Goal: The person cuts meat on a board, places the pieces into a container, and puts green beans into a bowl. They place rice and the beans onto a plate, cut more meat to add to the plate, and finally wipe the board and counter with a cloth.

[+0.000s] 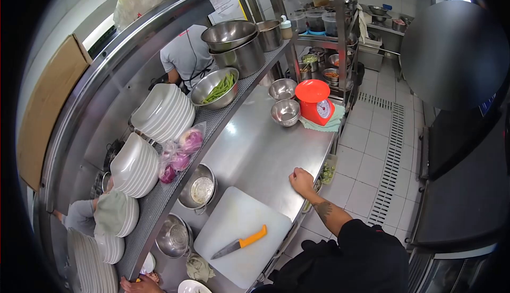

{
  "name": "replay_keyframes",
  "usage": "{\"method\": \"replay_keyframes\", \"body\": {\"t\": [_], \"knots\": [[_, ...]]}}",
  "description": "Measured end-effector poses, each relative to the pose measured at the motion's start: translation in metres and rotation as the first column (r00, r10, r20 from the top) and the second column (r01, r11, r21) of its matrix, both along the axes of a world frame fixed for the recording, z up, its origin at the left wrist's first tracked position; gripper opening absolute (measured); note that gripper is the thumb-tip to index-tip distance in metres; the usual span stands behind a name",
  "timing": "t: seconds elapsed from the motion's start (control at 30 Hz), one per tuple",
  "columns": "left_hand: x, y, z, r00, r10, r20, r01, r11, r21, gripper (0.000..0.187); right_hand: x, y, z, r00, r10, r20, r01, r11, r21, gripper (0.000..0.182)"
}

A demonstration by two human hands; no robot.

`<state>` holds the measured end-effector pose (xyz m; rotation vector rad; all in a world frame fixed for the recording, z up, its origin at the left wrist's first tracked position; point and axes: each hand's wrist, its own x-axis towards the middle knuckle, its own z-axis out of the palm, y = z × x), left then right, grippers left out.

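My right hand [302, 181] is closed in a fist at the front edge of the steel counter [249, 149], with nothing visible in it. At the bottom left, my left hand [141, 285] is by the lower end of the shelf, partly cut off by the frame. Its fingers look curled beside a small yellow bit that I cannot make out. Between my hands lies a white cutting board [239, 213]. A knife [239, 242] with an orange handle rests flat on it. A crumpled cloth [200, 268] and a white bowl [192, 286] are near the board's left corner.
Steel bowls [174, 234] stand behind the board. The raised shelf [207, 133] carries stacked white dishes [164, 112], bagged red onions [181, 152] and a bowl of green beans [219, 88]. A red scale [317, 104] stands at the far end. Another person [186, 54] is behind the shelf.
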<state>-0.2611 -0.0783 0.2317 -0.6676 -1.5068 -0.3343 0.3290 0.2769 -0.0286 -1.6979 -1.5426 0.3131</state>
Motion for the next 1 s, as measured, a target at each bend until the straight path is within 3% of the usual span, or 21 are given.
{"method": "replay_keyframes", "body": {"t": [0.77, 0.83, 0.87, 0.93, 1.0], "knots": [[0.005, 0.000, 0.006, 0.993, -0.108, -0.044, 0.106, 0.994, -0.040, 0.055, -0.001, 0.001, -0.002, 1.000, 0.001, -0.004, -0.001, 1.000, 0.009, 0.018], [0.001, 0.003, 0.000, 0.995, -0.030, 0.098, 0.028, 1.000, 0.014, 0.055, 0.000, 0.002, -0.002, 1.000, -0.007, 0.001, 0.007, 1.000, 0.017, 0.018], [0.004, 0.005, 0.000, 0.995, -0.038, 0.094, 0.038, 0.999, 0.006, 0.055, 0.001, 0.001, -0.001, 1.000, 0.001, 0.010, -0.001, 1.000, 0.028, 0.018], [0.025, 0.006, 0.009, 0.994, 0.111, 0.022, -0.112, 0.994, 0.002, 0.056, 0.002, 0.002, -0.005, 1.000, -0.009, 0.010, 0.009, 1.000, 0.022, 0.018], [0.015, 0.008, 0.009, 1.000, -0.025, -0.003, 0.025, 1.000, 0.005, 0.059, 0.000, 0.002, -0.006, 1.000, 0.014, 0.011, -0.014, 1.000, 0.020, 0.018]]}}
